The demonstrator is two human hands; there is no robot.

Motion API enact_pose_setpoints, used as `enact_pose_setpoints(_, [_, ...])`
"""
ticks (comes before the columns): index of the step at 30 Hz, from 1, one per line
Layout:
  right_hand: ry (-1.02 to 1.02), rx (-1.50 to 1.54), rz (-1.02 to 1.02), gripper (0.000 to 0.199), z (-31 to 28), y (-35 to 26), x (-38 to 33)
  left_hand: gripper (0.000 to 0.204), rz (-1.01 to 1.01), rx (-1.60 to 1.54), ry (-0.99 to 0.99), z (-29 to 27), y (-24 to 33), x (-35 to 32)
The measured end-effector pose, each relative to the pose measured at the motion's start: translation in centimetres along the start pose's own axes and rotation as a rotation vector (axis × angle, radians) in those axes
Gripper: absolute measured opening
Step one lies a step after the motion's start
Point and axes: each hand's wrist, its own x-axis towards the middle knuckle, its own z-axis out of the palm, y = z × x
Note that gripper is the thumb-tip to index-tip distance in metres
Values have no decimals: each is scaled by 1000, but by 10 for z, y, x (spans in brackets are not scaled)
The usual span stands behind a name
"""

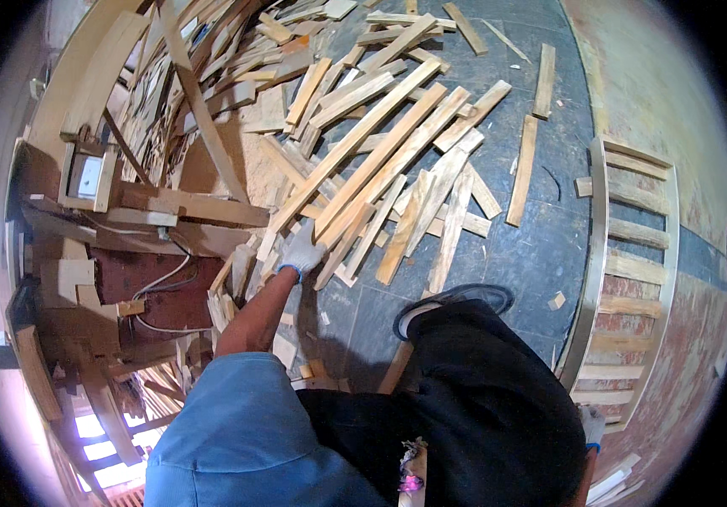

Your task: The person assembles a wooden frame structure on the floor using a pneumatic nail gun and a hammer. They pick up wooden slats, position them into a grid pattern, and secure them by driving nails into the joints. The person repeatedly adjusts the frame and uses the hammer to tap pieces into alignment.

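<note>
Reaching-and-picking stage, by the look of it. Left hand point(302, 252), gloved white, stretched out onto lower end of long wooden slat point(355, 139) in loose slat pile point(397, 194) on dark tiled floor point(541, 245); fingers down on the wood, closure hard to tell. Right hand point(593, 427) gloved, low by wooden frame point(634, 279), mostly hidden; grip not readable. Next move likely needing a firm close on one slat, lifted free of neighbours lying across it.

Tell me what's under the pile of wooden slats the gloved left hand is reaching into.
Under the slats lies dark blue tiled floor, bare around their edges. The left hand rests on the pile; what lies beneath its middle is covered.
</note>
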Motion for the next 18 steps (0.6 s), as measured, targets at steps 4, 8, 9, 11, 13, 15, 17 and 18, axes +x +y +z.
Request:
enact_pose_setpoints(4, [-61,96,124,25,3,-45,-12,81,29,-91,-1,-6,-8,-4])
enact_pose_setpoints(8, [-38,7,-14,26,-2,-30,-10,72,-7,-57,-105,-8,0,-7])
enact_pose_setpoints(9, [-24,56,-13,26,-1,-18,-8,69,-22,-71,-153,-7,-5,-3])
enact_pose_setpoints(11, [20,97,-34,27,-1,0,-4,64,-63,-80,-209,-7,-3,1])
enact_pose_setpoints(13, [74,85,-82,28,0,7,-5,59,-118,-65,-220,-12,5,-4])
enact_pose_setpoints(15, [55,136,-37,29,1,-1,-12,60,-85,-68,-163,-3,-3,-6])
enact_pose_setpoints(17, [54,177,-2,29,2,-2,-12,65,-77,-149,-187,-1,-6,-3])
enact_pose_setpoints(18, [62,188,14,29,1,3,-12,63,-98,-141,-233,2,-9,2])
